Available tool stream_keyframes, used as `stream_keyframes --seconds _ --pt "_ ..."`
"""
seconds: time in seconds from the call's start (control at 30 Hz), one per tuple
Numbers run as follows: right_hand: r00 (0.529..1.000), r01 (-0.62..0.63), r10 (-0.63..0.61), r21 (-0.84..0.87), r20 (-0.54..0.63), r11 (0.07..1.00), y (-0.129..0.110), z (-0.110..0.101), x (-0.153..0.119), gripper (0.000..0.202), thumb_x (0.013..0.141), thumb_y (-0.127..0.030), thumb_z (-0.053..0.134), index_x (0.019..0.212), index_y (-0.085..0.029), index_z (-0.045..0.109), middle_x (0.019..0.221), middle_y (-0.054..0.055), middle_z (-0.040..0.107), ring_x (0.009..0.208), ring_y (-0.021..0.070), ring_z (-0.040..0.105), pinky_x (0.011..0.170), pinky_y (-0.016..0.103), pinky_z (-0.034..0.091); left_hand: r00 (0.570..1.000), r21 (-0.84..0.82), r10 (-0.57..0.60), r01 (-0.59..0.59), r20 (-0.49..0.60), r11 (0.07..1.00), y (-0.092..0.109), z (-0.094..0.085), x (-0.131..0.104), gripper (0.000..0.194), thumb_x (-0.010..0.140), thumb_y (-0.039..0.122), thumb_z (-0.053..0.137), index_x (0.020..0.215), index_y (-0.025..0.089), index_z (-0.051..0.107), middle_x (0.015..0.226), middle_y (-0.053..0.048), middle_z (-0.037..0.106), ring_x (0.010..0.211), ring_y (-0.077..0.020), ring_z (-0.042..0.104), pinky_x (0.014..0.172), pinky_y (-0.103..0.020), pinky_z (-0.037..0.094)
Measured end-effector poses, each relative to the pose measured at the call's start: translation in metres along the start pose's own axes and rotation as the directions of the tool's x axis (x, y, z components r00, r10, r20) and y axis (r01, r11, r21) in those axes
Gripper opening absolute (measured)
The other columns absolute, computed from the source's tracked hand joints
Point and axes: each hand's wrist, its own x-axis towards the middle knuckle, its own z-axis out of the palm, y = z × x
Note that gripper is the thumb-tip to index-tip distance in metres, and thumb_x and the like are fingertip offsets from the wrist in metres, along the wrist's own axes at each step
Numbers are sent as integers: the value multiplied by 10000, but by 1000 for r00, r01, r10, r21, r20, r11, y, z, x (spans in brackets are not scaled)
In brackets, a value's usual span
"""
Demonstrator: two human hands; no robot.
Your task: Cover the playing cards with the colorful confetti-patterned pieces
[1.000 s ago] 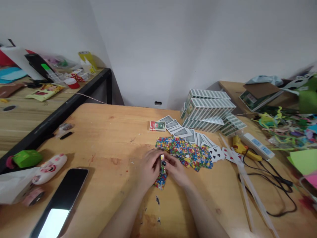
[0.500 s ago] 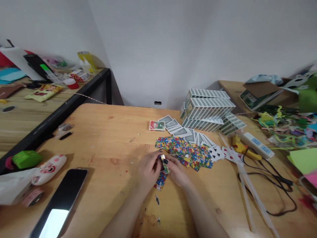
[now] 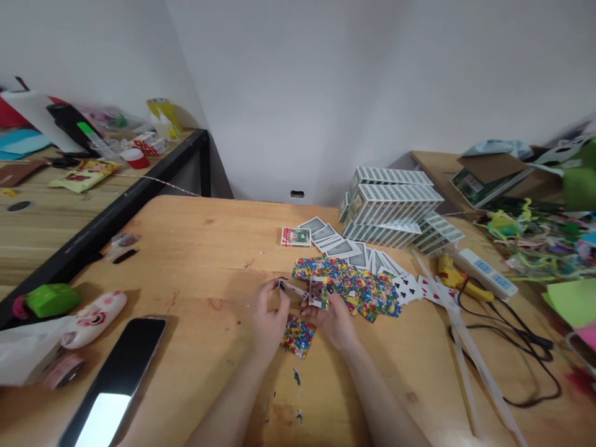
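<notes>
My right hand (image 3: 336, 324) is closed on a small folded piece (image 3: 318, 294) with a colourful print, seemingly a playing card. Left of it, my left hand (image 3: 270, 315) pinches the end of a thin pale strip (image 3: 293, 288) that reaches toward the folded piece; whether the two are joined I cannot tell. Below the hands, a multicoloured patterned card (image 3: 298, 336) lies on the table. Just beyond my right hand spreads a row of overlapping cards (image 3: 344, 280) with the same bright pattern.
Grey-backed playing cards (image 3: 342, 248) fan out behind, beside a red and green card box (image 3: 296, 236). Striped boxes (image 3: 395, 205) are stacked at the back. A yellow glue gun (image 3: 459, 278), power strip (image 3: 488, 273) and clear glue sticks (image 3: 479, 366) lie right; a phone (image 3: 116, 379) lies left.
My hands, close together before, have moved apart. The left went left with the strip's end, and the folded piece now shows in my right hand. More of the patterned card below is visible.
</notes>
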Motion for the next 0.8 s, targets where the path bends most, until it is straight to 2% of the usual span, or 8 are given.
stream_keyframes --seconds 0.13,0.23,0.3,0.4,0.53,0.63,0.7,0.8 --pt "990 105 -102 38 -94 994 1 -7 0 283 709 -448 574 889 -232 611 850 36 663 669 196 617 630 349 488 998 23 -55 55 -16 998 -2 2 3 162 760 217 503 907 173 556 819 -45 633 779 -163 605 733 -303 482" --pt "993 110 -108 34 -47 993 -2 -9 -1 313 705 -460 572 917 -232 602 918 58 656 742 225 627 667 385 484 998 33 -63 62 23 998 -3 4 2 173 761 215 501 920 177 558 809 -42 633 754 -159 605 715 -297 483" --pt "992 119 -118 23 -39 993 -4 -7 -2 335 699 -477 573 933 -237 597 941 69 654 813 253 622 693 420 476 998 34 -45 43 53 999 -3 5 0 183 760 216 501 930 182 559 813 -40 632 738 -154 603 706 -295 482" --pt "979 181 -177 32 -99 983 -7 -6 -1 334 694 -458 592 962 -259 587 991 62 643 891 261 604 741 448 460 991 2 31 -32 131 999 -1 6 -4 195 749 202 506 938 186 554 821 -36 624 727 -143 597 699 -283 479" --pt "951 231 -215 49 -222 972 -5 -10 2 321 671 -406 633 959 -269 592 1023 47 630 940 231 577 786 417 449 936 -94 157 -134 315 987 5 7 -7 219 733 177 522 951 192 524 858 -39 603 807 -147 584 734 -287 476" --pt "936 233 -209 52 -282 971 -1 -15 4 309 656 -369 657 943 -274 595 1002 30 630 923 205 572 791 379 447 883 -168 210 -151 420 974 10 6 -6 211 714 161 549 920 187 508 1019 -76 559 984 -176 538 832 -329 457" --pt "937 232 -218 21 -272 972 2 -17 4 309 657 -368 657 944 -272 596 979 25 632 906 201 574 797 374 442 848 -187 226 -153 479 970 13 5 -4 164 714 156 554 871 189 518 1145 -97 496 1098 -202 474 897 -366 424" --pt "948 241 -255 -92 -190 966 4 -18 5 340 662 -356 661 978 -257 588 977 34 627 917 206 565 832 371 420 803 -183 225 -146 552 972 17 3 -2 111 740 153 531 842 195 537 1239 -99 428 1148 -216 435 929 -389 402"
